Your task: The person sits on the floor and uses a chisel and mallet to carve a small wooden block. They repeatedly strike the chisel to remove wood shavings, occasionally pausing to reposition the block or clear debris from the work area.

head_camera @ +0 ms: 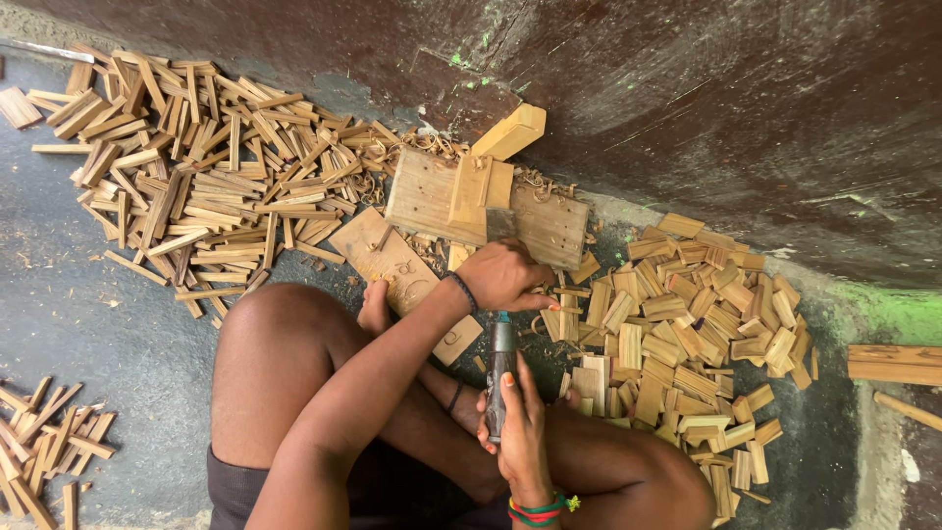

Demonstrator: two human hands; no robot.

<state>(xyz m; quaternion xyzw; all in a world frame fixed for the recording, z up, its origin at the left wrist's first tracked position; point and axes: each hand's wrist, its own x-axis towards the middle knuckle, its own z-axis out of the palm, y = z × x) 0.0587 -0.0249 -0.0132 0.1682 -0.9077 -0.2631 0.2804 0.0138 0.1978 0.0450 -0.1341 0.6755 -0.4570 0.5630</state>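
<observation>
While a person sits cross-legged on the grey concrete floor [108, 334], the left hand [502, 277] presses down on a small pale wooden slat, mostly hidden beneath it, its grip closed over the piece. The right hand [518, 417] has its grip clamped around a slim grey-handled tool [500, 378], long axis pointing away from the body toward the left hand just beyond its tip. A pale wooden block jig [486, 194] lies just past, against the dark wall [736, 108]. Cut slats are heaped far left [206, 167] and right [687, 334].
</observation>
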